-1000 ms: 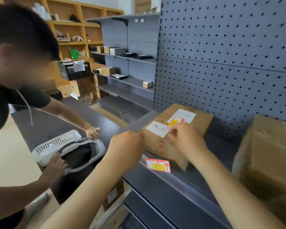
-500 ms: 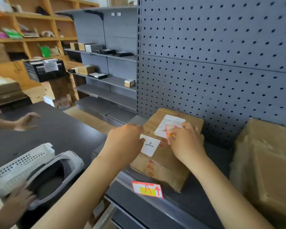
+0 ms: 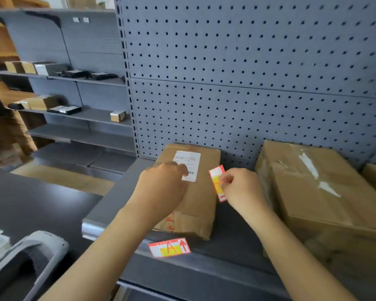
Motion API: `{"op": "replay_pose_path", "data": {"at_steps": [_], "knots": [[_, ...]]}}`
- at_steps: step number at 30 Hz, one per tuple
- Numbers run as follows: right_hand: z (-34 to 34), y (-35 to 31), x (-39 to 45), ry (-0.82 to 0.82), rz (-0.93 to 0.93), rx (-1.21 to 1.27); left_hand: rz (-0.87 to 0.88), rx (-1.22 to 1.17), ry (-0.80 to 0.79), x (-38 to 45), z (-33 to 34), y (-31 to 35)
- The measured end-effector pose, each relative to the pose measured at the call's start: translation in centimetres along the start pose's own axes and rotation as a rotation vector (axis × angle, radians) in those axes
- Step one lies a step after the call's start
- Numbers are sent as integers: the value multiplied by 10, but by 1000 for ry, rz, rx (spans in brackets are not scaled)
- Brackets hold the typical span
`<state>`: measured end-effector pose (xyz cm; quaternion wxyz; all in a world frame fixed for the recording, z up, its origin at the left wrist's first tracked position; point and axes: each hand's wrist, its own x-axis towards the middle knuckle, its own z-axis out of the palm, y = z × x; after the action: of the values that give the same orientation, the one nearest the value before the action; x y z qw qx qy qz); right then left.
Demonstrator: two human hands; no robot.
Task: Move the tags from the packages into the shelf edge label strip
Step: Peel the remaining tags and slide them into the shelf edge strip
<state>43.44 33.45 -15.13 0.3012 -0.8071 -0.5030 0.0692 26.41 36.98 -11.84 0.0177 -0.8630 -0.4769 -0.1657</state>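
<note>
Lifted clear of the package [image 3: 191, 192] now: red-and-yellow tag [image 3: 217, 181], half a second ago flat on the box top beside the white shipping label [image 3: 187, 165], held off the right edge of the carton, upright and edge-on between box and neighbouring large carton [image 3: 326, 192]; right hand [image 3: 241, 187] in a narrow pinch grip on the tag, thumb and forefinger closed on its right side; left hand [image 3: 163, 192] pressed down on the package top, fingers partly over the shipping label, grip flat and holding nothing, apparently steadying the box; peel step judged done for this tag; insertion not yet begun; already seated in the shelf edge label strip [image 3: 204, 263], another tag marked A [image 3: 169, 247] with a red arrow, just in front of the package; likely next, a turn of the held tag to horizontal and a slide into the strip beside that one; risk of a bent or creased tag if pushed in at an angle; blurred grey desk [image 3: 30, 203] at left, not involved.
</note>
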Motion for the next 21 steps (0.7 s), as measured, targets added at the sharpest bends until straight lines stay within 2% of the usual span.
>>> {"op": "replay_pose_path", "data": {"at_steps": [6, 11, 15, 21], "knots": [[-19, 1, -31, 31, -140, -45, 125, -6, 9, -11, -7, 16], [-65, 6, -62, 304, -216, -5, 250, 33, 48, -6, -30, 43], [-113, 25, -90, 451, -194, -29, 375, -30, 61, -9, -43, 86], [-169, 90, -144, 473, 2, -244, 626, -70, 35, -32, -36, 185]]}}
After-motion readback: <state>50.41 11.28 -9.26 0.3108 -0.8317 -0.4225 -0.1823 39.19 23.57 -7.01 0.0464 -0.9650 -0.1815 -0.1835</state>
